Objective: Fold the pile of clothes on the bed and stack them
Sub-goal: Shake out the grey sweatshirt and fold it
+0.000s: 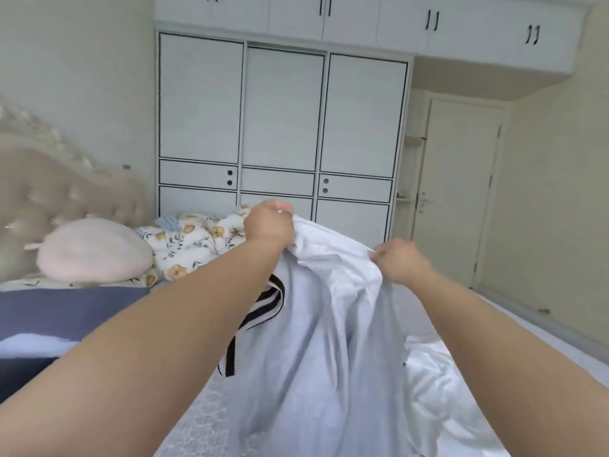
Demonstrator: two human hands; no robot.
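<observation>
1. I see both arms reach forward from the bottom of the frame, and both hands hold one white garment (316, 324) up in the middle of the frame.
2. The left hand (268, 224) is a little above the center. Its fingers are curled around the top edge of the garment and grip it.
3. The right hand (398, 260) is right of the center and a bit lower. Its fingers pinch the same top edge, bunched in the fist.
4. The garment hangs down from the two hands to the bottom of the frame. Black stripes (263, 305) show on its left side, just beside the left forearm.
5. More white cloth (438, 384) lies crumpled on the bed (204, 407) at the lower right, under the right forearm. I cannot tell if it is a separate piece.
6. At the left edge there are flat layers of cloth: a blue one (66, 311), a pale one below it, and a dark one in the lower left.
7. A pink pillow (95, 250) lies at the middle left, against the padded headboard (49, 192).
8. A flowered quilt (197, 242) is bunched behind the left hand.
9. A white wardrobe (283, 120) fills the upper center, and a door (458, 192) stands at the right.
</observation>
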